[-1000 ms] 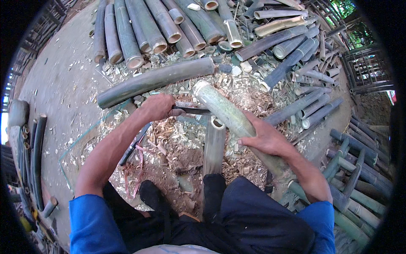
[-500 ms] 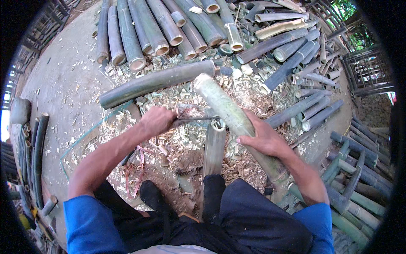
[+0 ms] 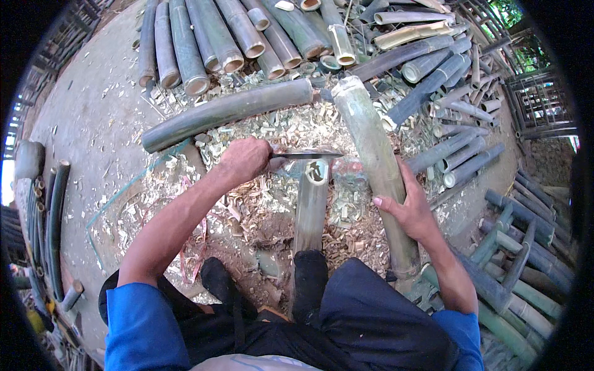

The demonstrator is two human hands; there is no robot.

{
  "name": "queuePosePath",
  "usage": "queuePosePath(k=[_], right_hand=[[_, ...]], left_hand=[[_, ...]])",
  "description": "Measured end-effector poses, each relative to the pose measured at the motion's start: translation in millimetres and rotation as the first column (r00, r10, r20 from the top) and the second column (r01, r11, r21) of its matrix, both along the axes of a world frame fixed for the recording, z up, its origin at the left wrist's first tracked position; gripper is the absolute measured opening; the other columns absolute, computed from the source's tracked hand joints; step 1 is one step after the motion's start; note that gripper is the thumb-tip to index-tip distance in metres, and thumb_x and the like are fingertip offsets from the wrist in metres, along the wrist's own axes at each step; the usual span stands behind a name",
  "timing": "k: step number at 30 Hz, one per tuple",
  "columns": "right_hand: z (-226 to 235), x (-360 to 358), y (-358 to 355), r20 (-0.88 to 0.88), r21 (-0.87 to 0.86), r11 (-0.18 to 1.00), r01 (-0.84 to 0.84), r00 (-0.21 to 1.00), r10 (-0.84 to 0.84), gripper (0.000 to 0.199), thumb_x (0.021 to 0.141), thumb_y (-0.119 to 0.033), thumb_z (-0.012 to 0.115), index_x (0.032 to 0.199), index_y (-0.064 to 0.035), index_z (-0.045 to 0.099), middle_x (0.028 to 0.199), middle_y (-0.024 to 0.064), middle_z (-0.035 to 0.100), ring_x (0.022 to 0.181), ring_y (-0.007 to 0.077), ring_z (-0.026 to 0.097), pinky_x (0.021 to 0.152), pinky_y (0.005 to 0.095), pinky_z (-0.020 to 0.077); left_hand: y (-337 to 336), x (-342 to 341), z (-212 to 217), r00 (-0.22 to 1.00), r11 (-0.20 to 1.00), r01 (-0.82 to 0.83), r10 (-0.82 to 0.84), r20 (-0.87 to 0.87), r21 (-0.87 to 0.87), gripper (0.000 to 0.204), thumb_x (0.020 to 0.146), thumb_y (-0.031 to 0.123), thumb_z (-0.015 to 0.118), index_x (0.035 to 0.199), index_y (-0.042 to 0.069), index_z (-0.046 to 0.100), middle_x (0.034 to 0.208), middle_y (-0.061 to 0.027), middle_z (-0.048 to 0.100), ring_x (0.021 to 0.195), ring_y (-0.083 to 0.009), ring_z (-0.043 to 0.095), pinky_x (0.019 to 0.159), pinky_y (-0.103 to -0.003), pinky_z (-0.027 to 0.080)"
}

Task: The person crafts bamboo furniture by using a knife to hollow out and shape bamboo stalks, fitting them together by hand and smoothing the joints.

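Note:
My left hand is closed round the handle of a machete. The blade points right and is seen nearly edge-on, just beyond the open top of a bamboo post that stands between my feet. In my right hand is a thick bamboo section, thumb on its near side and fingers wrapped behind. It slants from upper left to lower right, its far end pale and scraped. The blade tip is a little left of this section, apart from it.
A bamboo length lies across the ground beyond my hands, among pale chips. Cut bamboo pieces are piled at the far side, more at the right. A bamboo frame stands at right; poles lean at left.
The bamboo section has moved right, away from the post, and stands steeper. My left hand has shifted slightly right and away from me, and the blade has turned from face-on to edge-on.

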State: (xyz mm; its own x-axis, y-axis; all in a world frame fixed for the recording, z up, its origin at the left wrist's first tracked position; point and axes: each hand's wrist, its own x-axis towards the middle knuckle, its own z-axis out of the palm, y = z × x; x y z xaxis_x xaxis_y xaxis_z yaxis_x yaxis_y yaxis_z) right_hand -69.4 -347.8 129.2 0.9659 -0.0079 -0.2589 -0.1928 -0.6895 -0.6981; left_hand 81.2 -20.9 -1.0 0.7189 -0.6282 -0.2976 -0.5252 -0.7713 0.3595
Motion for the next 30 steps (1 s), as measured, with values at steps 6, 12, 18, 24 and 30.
queuePosePath(k=[6,12,18,24,30], right_hand=[[-5,-12,0,-0.314,-0.263,0.954,-0.147,0.947,0.060,0.101,0.082,-0.036,0.078,0.158,0.0013,0.025,0.122,0.0347,0.064,0.114,0.0438,0.066,0.103,0.0458,0.0494],[-6,-15,4,0.113,-0.066,0.994,0.090,0.990,-0.082,0.095,0.082,-0.035,0.076,0.156,-0.0010,0.028,0.126,0.0339,0.063,0.112,0.0469,0.066,0.101,0.0478,0.0501],[1,-2,-17,-0.315,-0.163,0.975,-0.150,0.945,0.092,0.094,0.083,-0.040,0.074,0.155,0.0014,0.029,0.129,0.0352,0.061,0.116,0.0458,0.064,0.105,0.0476,0.0474],[-29,-37,3,0.157,0.073,0.965,0.252,0.953,-0.260,0.096,0.081,-0.039,0.077,0.154,0.0017,0.030,0.137,0.0312,0.056,0.124,0.0427,0.060,0.106,0.0450,0.0460],[-10,-48,-9,-0.283,-0.030,0.994,0.103,0.953,-0.108,0.092,0.083,-0.034,0.077,0.154,0.0010,0.030,0.136,0.0263,0.055,0.123,0.0368,0.059,0.107,0.0439,0.0452]], left_hand=[[-13,4,6,0.998,0.998,-0.018,0.022,-0.061,0.065,0.054,0.093,0.056,0.064,0.083,0.004,0.075,0.072,-0.0191,0.070,0.071,-0.0372,0.072,0.066,-0.049,0.057],[-3,5,-5,0.998,0.996,-0.017,0.023,-0.058,0.086,0.057,0.092,0.059,0.064,0.082,0.003,0.074,0.073,-0.0205,0.070,0.073,-0.0392,0.071,0.067,-0.051,0.057],[-9,11,1,0.995,0.995,-0.038,0.046,-0.091,0.095,0.063,0.089,0.067,0.064,0.086,0.005,0.077,0.070,-0.0212,0.068,0.069,-0.0411,0.069,0.064,-0.051,0.055],[-7,13,4,0.989,0.995,-0.021,0.035,-0.143,0.097,0.069,0.088,0.069,0.065,0.081,0.001,0.073,0.070,-0.0229,0.069,0.073,-0.0411,0.072,0.067,-0.050,0.057],[-7,14,6,0.985,0.990,0.016,0.008,-0.175,0.138,0.064,0.088,0.067,0.066,0.091,0.003,0.075,0.077,-0.0226,0.071,0.080,-0.0409,0.072,0.075,-0.051,0.058]])
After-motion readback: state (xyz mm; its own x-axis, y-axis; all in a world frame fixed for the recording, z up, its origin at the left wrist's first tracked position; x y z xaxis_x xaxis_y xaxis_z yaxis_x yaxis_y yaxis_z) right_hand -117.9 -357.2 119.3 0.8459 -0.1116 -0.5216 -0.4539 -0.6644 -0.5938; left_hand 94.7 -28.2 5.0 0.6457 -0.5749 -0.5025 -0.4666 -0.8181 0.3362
